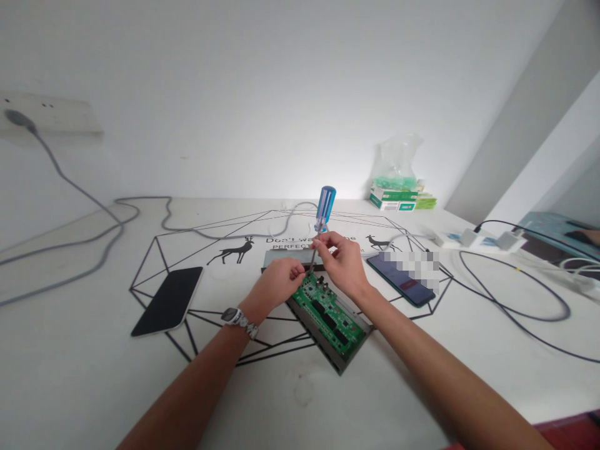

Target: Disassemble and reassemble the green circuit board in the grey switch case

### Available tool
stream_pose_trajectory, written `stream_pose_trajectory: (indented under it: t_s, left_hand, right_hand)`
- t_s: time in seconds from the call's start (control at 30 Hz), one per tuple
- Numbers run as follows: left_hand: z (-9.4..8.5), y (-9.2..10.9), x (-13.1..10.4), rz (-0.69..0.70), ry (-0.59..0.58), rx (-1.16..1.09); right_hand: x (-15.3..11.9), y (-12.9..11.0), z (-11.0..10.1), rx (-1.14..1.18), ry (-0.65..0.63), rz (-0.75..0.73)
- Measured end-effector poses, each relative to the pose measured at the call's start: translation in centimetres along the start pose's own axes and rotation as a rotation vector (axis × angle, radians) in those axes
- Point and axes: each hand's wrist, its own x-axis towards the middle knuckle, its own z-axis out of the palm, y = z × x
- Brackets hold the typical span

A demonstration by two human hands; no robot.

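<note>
A screwdriver [325, 207] with a blue and clear handle stands nearly upright, its tip down at the far end of a green circuit board [323, 310]. My right hand [344, 262] pinches the screwdriver's shaft below the handle. Close to the tip, at the board's far left corner, the fingers of my left hand [282, 279] are curled together; whatever they hold is too small or hidden to name. The board lies in a dark metal casing [323, 347], turned at an angle on the table. A grey metal piece [281, 255] shows behind my left hand.
A dark-screened phone [169, 301] lies to the left, another phone [403, 278] to the right. Green-and-white boxes [394, 195] under a plastic bag [397, 159] stand by the wall. At right are a white power strip [482, 239] and loops of black cable [510, 312]. A grey cable [94, 197] runs along the left.
</note>
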Motion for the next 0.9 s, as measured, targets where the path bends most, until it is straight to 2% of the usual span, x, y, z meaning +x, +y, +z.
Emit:
stream_pose_trajectory:
  t_s: [0.13, 0.23, 0.33, 0.43, 0.6, 0.7, 0.8, 0.9]
  left_hand:
    - [0.1, 0.3, 0.3, 0.015, 0.062, -0.166]
    - [0.1, 1.1, 0.6, 0.010, 0.041, -0.369]
    - [0.2, 1.5, 0.9, 0.024, 0.029, -0.479]
    - [0.3, 1.6, 1.0, 0.007, 0.056, -0.484]
    - [0.7, 2.2, 1.2, -0.036, 0.180, -0.453]
    - [1.1, 2.4, 1.4, -0.077, 0.242, -0.454]
    - [1.1, 2.2, 1.3, -0.100, 0.239, -0.414]
    - [0.6, 1.9, 0.9, -0.077, 0.193, -0.280]
  right_hand:
    - [0.2, 0.1, 0.0, 0.014, -0.035, -0.005]
    - [0.3, 0.2, 0.1, 0.023, -0.068, -0.001]
    - [0.4, 0.3, 0.3, 0.035, -0.092, 0.006]
    - [0.5, 0.3, 0.6, 0.016, -0.080, 0.005]
    - [0.7, 0.8, 0.9, 0.017, 0.070, 0.017]
    - [0.9, 1.2, 1.0, 0.062, 0.106, 0.047]
    - [1.0, 1.3, 1.0, 0.084, 0.094, 0.038]
    - [1.0, 1.3, 0.8, 0.071, 0.055, 0.029]
